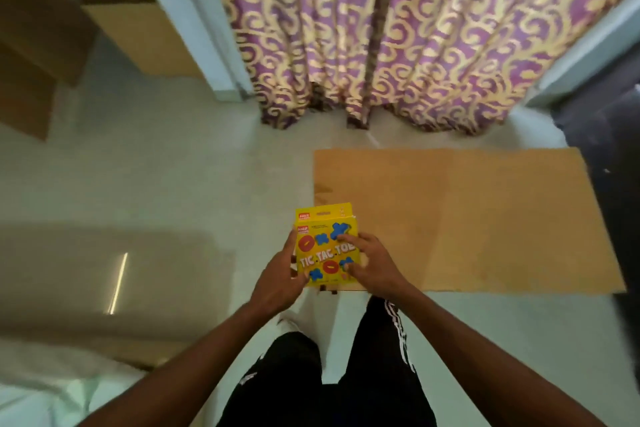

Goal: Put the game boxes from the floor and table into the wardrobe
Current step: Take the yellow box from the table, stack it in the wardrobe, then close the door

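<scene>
Being held above the floor [173, 184]: a yellow Tic Tac Toe box [325, 253].
Its left edge is gripped by the left hand [277, 274], its right by the right hand [372, 265], fingers [348, 238] curled round it.

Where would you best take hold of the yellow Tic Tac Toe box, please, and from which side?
Grip the Tic Tac Toe box by its two long side edges, coming in from left and right, as the left hand and right hand do here. It is a flat rectangle facing the camera, so those edges offer opposing surfaces.
</scene>
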The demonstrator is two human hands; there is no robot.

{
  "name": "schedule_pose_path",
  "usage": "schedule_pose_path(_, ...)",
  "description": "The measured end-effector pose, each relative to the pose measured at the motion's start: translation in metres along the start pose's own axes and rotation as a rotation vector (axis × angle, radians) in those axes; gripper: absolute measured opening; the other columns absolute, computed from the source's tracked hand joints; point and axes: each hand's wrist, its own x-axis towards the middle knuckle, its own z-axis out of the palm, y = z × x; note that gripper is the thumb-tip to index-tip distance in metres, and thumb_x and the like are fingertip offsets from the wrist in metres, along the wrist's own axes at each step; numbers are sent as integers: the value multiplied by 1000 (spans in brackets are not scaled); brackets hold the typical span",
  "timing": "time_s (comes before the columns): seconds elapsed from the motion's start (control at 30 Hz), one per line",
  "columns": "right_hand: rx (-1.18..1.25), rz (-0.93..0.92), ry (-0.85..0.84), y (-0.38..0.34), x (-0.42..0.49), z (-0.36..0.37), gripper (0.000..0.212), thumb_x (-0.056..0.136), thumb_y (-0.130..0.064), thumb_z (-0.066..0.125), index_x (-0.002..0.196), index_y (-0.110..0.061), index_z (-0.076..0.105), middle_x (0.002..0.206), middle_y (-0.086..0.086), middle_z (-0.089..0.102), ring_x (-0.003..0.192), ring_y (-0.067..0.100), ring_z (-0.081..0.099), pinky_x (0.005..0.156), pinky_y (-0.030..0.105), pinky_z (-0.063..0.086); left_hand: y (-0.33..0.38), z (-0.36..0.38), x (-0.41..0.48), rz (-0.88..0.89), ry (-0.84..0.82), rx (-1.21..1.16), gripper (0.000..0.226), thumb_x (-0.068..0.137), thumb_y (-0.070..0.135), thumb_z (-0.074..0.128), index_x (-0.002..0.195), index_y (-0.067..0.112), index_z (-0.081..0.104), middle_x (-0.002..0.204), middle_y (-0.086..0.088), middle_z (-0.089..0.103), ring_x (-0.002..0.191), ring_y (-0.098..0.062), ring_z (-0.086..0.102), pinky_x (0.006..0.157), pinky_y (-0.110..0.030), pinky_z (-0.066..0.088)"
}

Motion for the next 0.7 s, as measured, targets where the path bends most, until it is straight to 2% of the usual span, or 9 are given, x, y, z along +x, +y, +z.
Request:
schedule_pose_path(0.07, -43, -49, -74, -42, 5, 46, 61, 77, -3, 71, 130, -28, 55, 124, 1, 41, 111, 14, 46, 89, 18, 41, -47, -38, -30, -53, 79, -33, 87, 83, 18, 64, 150, 41, 14, 116, -2, 59, 87, -13, 64, 67, -21, 54)
schedule_pose_path(0.1, -59, -69, -100, -54, 8, 62, 62, 76, -4, 73, 130, -28, 55, 123, 1, 41, 112, 16, 47, 91, 22, 41, -61, -50, -40, -76, 105, -46, 85, 82, 19, 63, 149, 45, 17, 116, -4, 59, 86, -13, 64, 71, -26, 56)
schedule_pose_path(0.23, -140, -230, -225, -126, 30, 144, 67, 69, -9, 79, 128, -32, 57, 124, 5, 48, 111, 17, 51, 96, 25, 46, -127, -118, -93, -162, 301, -114, 82, 76, 32, 66, 143, 54, 23, 107, 0, 58, 81, -11, 63, 80, -38, 55)
schedule_pose_path(0.3, -189, -319, -290, -164, 43, 179, 64, 68, -12, 79, 127, -26, 59, 121, 10, 53, 106, 18, 52, 88, 17, 42, -159, -147, -111, -167, 397, -159, 81, 72, 40, 67, 139, 59, 24, 107, 3, 61, 81, -8, 63, 79, -38, 56)
schedule_pose_path(0.4, -228, -432, -390, -225, 66, 236, 65, 61, -33, 68, 125, -23, 61, 112, 9, 57, 102, 21, 56, 87, 24, 42, -204, -192, -131, -204, 557, -236, 82, 70, 36, 70, 139, 54, 29, 106, 3, 65, 83, -8, 64, 80, -36, 56)
schedule_pose_path(0.47, -242, -480, -438, -253, 86, 265, 64, 60, -26, 66, 124, -25, 61, 109, 4, 56, 103, 23, 57, 89, 28, 44, -221, -218, -135, -222, 653, -293, 83, 70, 28, 73, 140, 48, 34, 103, 1, 66, 81, -10, 64, 77, -36, 58)
schedule_pose_path(0.53, -262, -520, -492, -283, 107, 297, 66, 58, -17, 67, 123, -27, 61, 109, 2, 54, 104, 22, 56, 88, 21, 42, -241, -247, -136, -228, 736, -365, 83, 70, 19, 75, 141, 41, 38, 100, -2, 67, 79, -14, 64, 72, -34, 59)
schedule_pose_path(0.6, -284, -564, -548, -316, 135, 334, 66, 59, -17, 70, 122, -34, 58, 111, 4, 54, 104, 19, 54, 87, 14, 39, -266, -281, -133, -249, 825, -445, 84, 69, 10, 77, 141, 33, 42, 96, -5, 67, 78, -18, 65, 67, -27, 58)
schedule_pose_path(0.7, -321, -624, -608, -361, 180, 387, 65, 64, -26, 74, 125, -39, 56, 115, 6, 55, 106, 14, 52, 90, 15, 39, -303, -334, -123, -269, 925, -513, 83, 68, -1, 78, 138, 30, 46, 87, -6, 68, 74, -15, 65, 64, -19, 54)
